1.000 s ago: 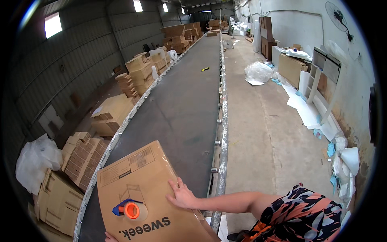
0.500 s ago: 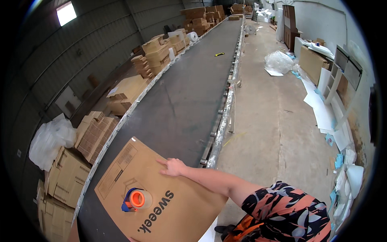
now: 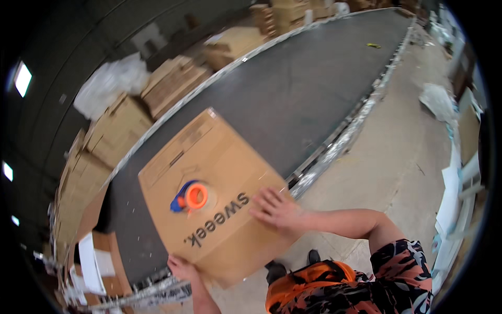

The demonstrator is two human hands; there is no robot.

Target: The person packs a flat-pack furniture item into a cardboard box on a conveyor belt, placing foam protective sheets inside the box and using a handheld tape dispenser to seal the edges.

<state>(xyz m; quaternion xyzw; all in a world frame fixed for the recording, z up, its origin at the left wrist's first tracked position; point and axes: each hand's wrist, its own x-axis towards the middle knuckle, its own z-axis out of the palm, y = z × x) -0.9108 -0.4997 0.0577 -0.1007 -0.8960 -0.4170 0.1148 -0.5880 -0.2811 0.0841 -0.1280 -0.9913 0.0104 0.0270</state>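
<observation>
A large flat brown cardboard box (image 3: 235,157) with dark lettering lies at a slant across the dark conveyor belt, its near end reaching past the belt's edge. On its top rests a tape dispenser (image 3: 192,197) with a blue body, an orange core and a clear roll; neither hand touches it. My right hand (image 3: 277,209) lies on the box top beside the lettering, fingers spread. At the near left corner my left hand (image 3: 182,267) grips the box's edge, part of its fingers hidden.
The conveyor belt (image 3: 293,78) has a foil-wrapped rail (image 3: 345,141) on its right. A yellow-handled cutter (image 3: 373,45) lies far along it. Stacked cartons (image 3: 119,128) and bagged plastic (image 3: 112,83) line the left side. An open carton with white foam (image 3: 94,261) stands at lower left.
My view has swung to the left. My right hand has moved from the box's far right edge back toward its near right side. My left hand has come into view at the near corner.
</observation>
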